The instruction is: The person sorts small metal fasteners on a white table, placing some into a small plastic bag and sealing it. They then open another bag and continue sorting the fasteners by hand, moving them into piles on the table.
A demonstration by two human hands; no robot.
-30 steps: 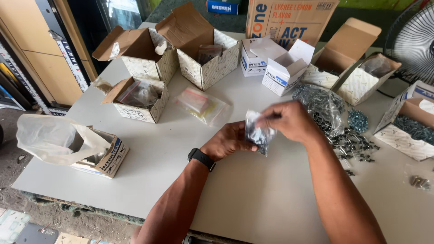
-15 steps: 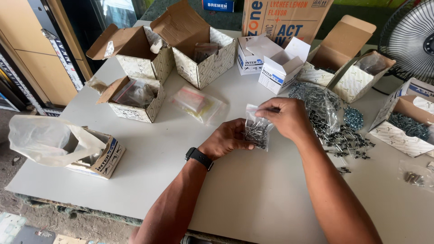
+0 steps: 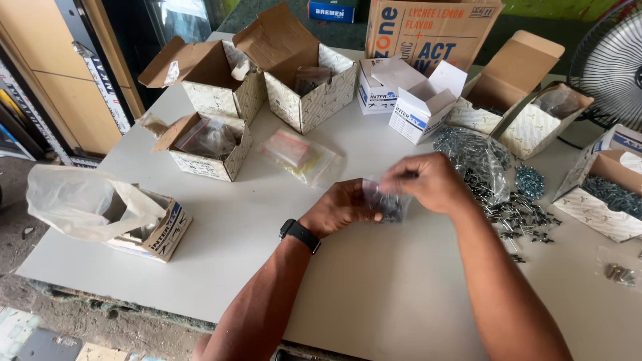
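Observation:
A small clear plastic bag point(image 3: 388, 204) with dark screws in it sits between both my hands, low over the white table point(image 3: 374, 294). My left hand point(image 3: 341, 207), with a black watch on the wrist, grips the bag's left side. My right hand point(image 3: 431, 180) pinches the bag's top right edge. The bag looks blurred and folded down. Just right of my right hand lies a pile of loose dark screws point(image 3: 518, 217) and a bigger clear bag of silvery screws point(image 3: 471, 150).
Several open cardboard boxes ring the table: two at the back left point(image 3: 214, 83), one with a bag inside point(image 3: 204, 147), white ones at the back point(image 3: 418, 107), one front left with a plastic bag point(image 3: 144, 224). A flat clear packet point(image 3: 301, 157) lies mid-table. A fan point(image 3: 612, 60) stands far right.
The small bag stood upright between my hands half a second ago; now it is lower and folded down, and my right hand has dropped with it. The left hand stays put.

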